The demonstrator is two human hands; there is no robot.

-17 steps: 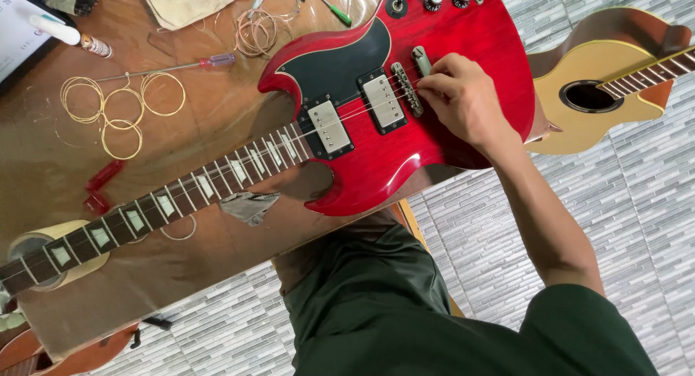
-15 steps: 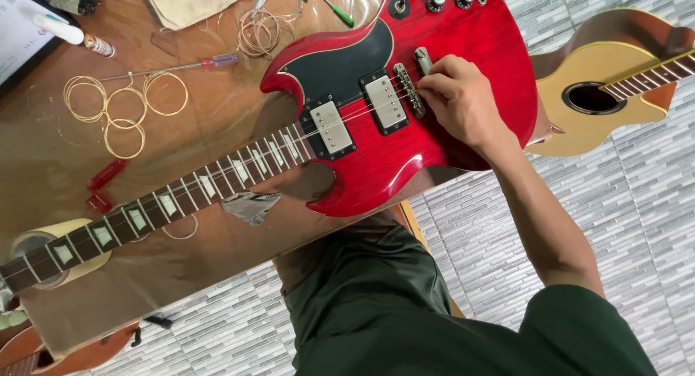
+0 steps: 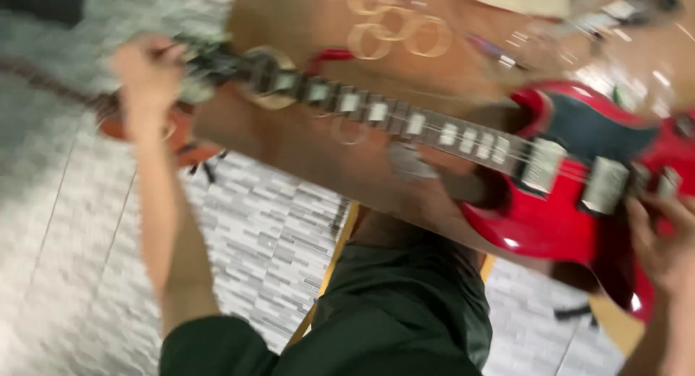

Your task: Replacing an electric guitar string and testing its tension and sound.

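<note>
Red electric guitar [image 3: 572,202] lies across brown tabletop [image 3: 289,130], body toward right edge. Left hand [image 3: 148,72] closed on headstock end at left edge; right hand [image 3: 662,238] on body near bridge, grip unclear through blur. Steady neck, turn slowly.

We count one red electric guitar [image 3: 557,224] lying across the brown table [image 3: 289,141], its body toward the table's right edge. On that body we make out two silver pickups [image 3: 604,184]. Near the table's far edge lie coiled strings [image 3: 398,36] — three loops that we can tell apart, though the blur may hide more. Two hands are in view — our left hand [image 3: 145,72] at the headstock end and our right hand [image 3: 662,242] at the body. We see one orange-brown guitar body [image 3: 181,141] past the table's left edge.
</note>
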